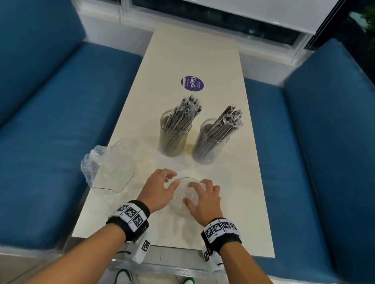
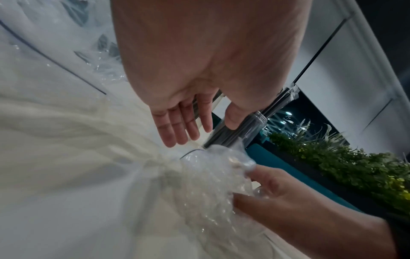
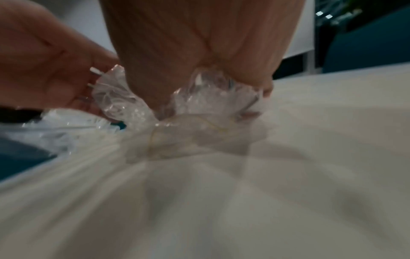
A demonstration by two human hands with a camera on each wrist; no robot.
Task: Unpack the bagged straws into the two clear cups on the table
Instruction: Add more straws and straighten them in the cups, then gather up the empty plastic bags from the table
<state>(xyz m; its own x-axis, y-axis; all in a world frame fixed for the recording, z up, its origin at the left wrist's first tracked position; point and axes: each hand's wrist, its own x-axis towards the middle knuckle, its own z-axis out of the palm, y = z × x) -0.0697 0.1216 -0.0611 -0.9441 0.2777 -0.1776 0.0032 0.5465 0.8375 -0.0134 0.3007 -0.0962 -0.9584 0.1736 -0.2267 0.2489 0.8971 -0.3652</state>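
Two clear cups stand mid-table, the left cup (image 1: 173, 138) and the right cup (image 1: 208, 145), each packed with several wrapped grey straws (image 1: 186, 112). Near the front edge lies a crumpled clear plastic bag (image 1: 180, 203), also seen as the bag (image 2: 210, 184) and the bag (image 3: 199, 99). My right hand (image 1: 200, 194) sits on top of it with curled fingers bunching the plastic. My left hand (image 1: 164, 184) is just left of the bag, its fingers (image 2: 177, 126) straight and holding nothing. No straws show inside this bag.
A second, flattened clear bag (image 1: 111, 168) lies at the table's left edge, partly overhanging. A purple round sticker (image 1: 192, 84) marks the cream table (image 1: 192, 53) beyond the cups. Blue benches (image 1: 32, 124) flank both sides. Green plants (image 2: 355, 166) stand at the right.
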